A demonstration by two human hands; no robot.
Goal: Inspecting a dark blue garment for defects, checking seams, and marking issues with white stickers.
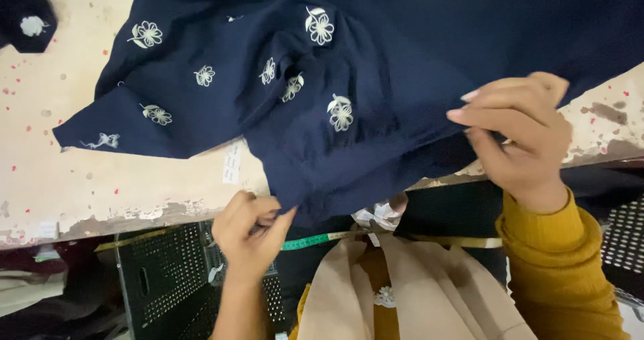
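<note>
A dark blue cloth with white stitched flowers point(349, 92) lies spread over a pale, worn surface point(80, 172) dotted with little red specks. Part of the cloth hangs off the near edge of the surface, toward the person.

The left hand point(249, 231) is low, just under that edge. Its fingers are pinched together on the bottom corner of the cloth. The right hand point(520, 135) is higher and off to the right. Its fingers are closed on a fold of the cloth at the right side. So the cloth runs up and away from both hands, and it stretches between them from lower left to upper right.

A green measuring tape point(315, 241) lies just beside the left hand, under the cloth's hanging corner. A black crate with holes point(168, 279) sits below the surface. The far left of the surface shows bare, with one small dark blue piece point(27, 18) in the corner.
</note>
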